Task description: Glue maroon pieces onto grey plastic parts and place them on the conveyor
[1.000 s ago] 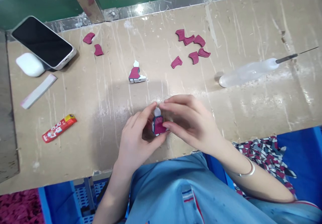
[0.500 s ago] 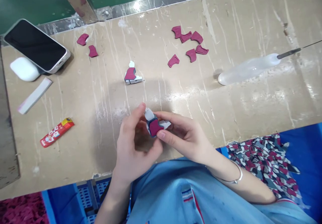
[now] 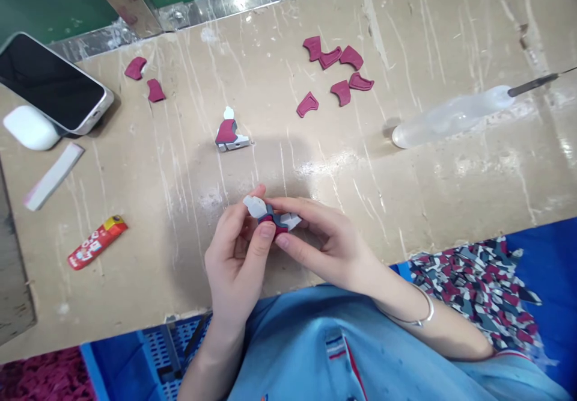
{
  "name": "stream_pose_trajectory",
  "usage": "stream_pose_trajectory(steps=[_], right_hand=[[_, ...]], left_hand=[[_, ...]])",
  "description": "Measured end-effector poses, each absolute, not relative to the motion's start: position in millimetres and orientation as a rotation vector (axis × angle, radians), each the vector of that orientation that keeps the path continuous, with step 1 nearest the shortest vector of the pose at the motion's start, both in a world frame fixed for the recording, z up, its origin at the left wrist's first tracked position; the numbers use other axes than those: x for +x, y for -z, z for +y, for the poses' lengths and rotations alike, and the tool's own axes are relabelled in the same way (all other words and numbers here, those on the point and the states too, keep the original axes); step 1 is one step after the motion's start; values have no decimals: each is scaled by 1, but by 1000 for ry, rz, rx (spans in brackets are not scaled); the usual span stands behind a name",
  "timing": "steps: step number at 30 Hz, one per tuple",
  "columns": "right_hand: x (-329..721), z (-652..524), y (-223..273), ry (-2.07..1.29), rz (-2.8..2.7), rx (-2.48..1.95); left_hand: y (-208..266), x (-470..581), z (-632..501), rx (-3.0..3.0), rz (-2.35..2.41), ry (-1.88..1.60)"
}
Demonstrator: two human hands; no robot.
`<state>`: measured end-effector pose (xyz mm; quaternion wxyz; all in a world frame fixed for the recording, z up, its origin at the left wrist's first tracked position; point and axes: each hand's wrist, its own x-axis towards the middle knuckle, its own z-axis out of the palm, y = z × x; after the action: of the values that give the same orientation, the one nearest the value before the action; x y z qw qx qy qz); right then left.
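Note:
Between my two hands is a small plastic toy part in white, dark grey and maroon. My left hand pinches its maroon side with the thumb, fingers behind it. The thumb and forefinger of my right hand close on its other end, by a pale grey tip. Fingers cover much of its underside. Beyond the hands, a similar assembled part with a maroon plate lies on the table. Loose maroon plates are scattered farther back, and two more maroon pieces lie to the left.
At left are a phone, a white case, a pale strip and a red wrapper. A clear bottle with a thin nozzle lies at right. Below the table edge, a blue bin holds many mixed pieces.
My left thumb has come up and pressed onto the maroon side of the toy part. The part has turned, its white end now pointing more to the left. The view has shifted slightly.

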<state>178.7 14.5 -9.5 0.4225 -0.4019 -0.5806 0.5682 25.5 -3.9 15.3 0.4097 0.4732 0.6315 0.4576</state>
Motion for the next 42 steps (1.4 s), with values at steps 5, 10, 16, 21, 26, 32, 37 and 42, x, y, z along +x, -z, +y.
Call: stream_pose_trajectory(steps=[5, 10, 16, 21, 26, 32, 37, 42], right_hand=[[178, 17, 10, -1368, -1434, -991], [179, 20, 8, -1396, -1417, -1022], [181, 21, 7, -1382, -1468, -950], [181, 20, 9, -1391, -1451, -920], [180, 21, 12, -1367, -1436, -926], [176, 21, 12, -1261, -1474, -990], [181, 20, 13, -1230, -1630, -870], [185, 18, 15, -1311, -1601, -822]], left_hand=[[-14, 27, -4, 1198, 1619, -1142], [-13, 27, -5, 1181, 1613, -1142], [-9, 26, -5, 1138, 1626, -1215], [-5, 25, -5, 1146, 1579, -1255], [-7, 25, -7, 1190, 1645, -1204], [-8, 27, -7, 1173, 1646, -1192], [-4, 25, -5, 1056, 1618, -1268], [-6, 26, 0, 990, 1562, -1296]])
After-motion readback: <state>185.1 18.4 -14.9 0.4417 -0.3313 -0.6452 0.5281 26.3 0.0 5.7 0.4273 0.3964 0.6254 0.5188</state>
